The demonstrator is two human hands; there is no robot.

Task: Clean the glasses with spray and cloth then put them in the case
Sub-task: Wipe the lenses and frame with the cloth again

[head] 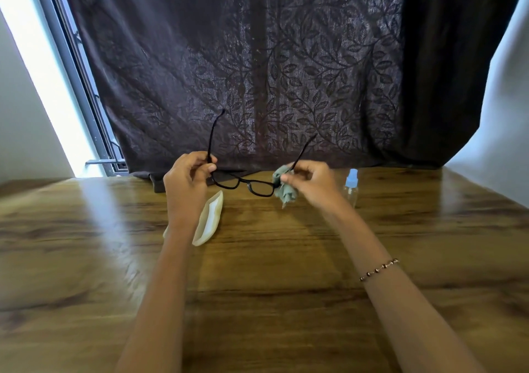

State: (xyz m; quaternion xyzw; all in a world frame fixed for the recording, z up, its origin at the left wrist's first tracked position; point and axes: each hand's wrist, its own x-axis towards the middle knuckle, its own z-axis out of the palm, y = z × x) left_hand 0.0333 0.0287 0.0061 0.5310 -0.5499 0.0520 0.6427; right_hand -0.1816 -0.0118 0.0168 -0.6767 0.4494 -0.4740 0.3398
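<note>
Pinching temple of black-framed, unfolded glasses: left hand; right hand grips grey-green cloth at lens.

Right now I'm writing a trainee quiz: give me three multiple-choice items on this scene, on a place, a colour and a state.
1. Where is the bottle? A) on the table, right of the right hand; B) on a shelf; C) on the floor.
2. What colour is the glasses frame? A) red; B) black; C) white.
3. How is the cloth? A) spread flat; B) bunched in the right hand against the glasses; C) hung up.
Answers: 1 A, it stands on the wood beside that hand. 2 B, rims and arms are black. 3 B, it is crumpled at one lens.
</note>
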